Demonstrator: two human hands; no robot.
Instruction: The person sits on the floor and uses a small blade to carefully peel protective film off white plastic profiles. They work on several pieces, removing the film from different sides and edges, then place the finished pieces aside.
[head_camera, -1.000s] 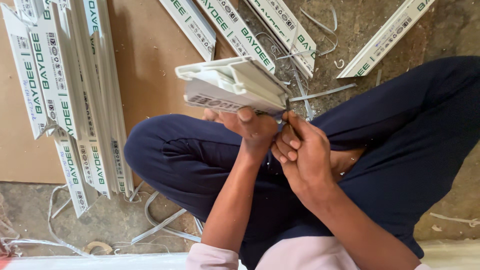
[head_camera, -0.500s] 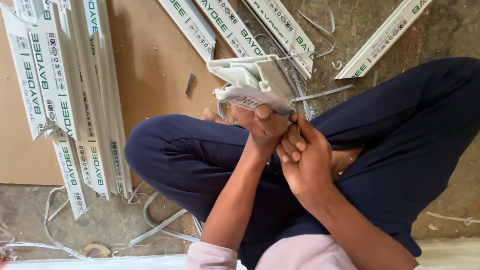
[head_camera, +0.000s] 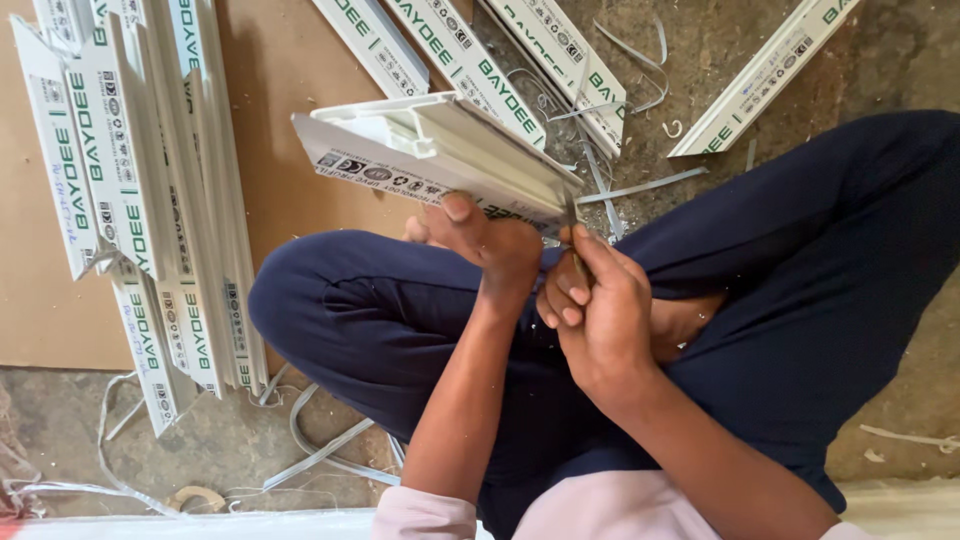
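Swung leftward since before, one white ribbed plastic profile (head_camera: 430, 160) sits centre-frame, pinched by left hand (head_camera: 480, 245), right hand (head_camera: 590, 300) fisted round thin blade (head_camera: 572, 225); four similar lengths (head_camera: 470, 60) upper frame.

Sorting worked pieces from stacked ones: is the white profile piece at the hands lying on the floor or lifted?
Lifted: the left hand holds the white profile piece in the air above the knee.

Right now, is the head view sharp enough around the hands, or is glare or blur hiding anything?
Head view: even, soft daylight, no harsh glare; the white profile piece reads clearly. The left hand and right hand are sharp. The thin blade in the right hand is small and dark, hard to make out. Shadow deepens between the dark trousers.
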